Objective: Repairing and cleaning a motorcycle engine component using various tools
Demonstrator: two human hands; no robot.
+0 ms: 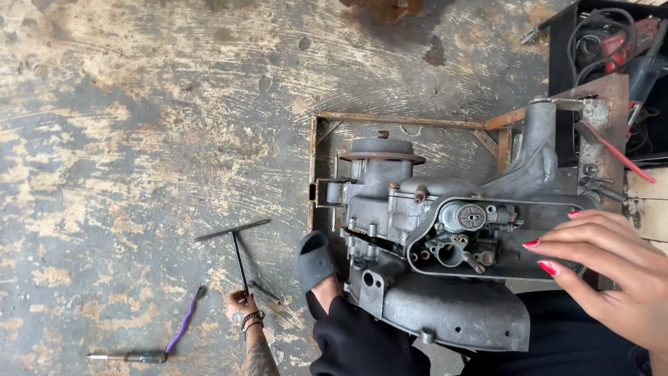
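On the floor [139, 139], left hand [240, 306] touches T-handle wrench [236, 247]; right hand [605, 268] rests on engine [431, 237].

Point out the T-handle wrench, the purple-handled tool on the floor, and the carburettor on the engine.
T-handle wrench [237, 249]: head view, on its upright shaft below the crossbar.
Purple-handled tool [182, 324]: head view, middle of the purple grip.
Carburettor [467, 217]: head view, on its round top cap.

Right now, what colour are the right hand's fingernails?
Red, on the right hand, head view.
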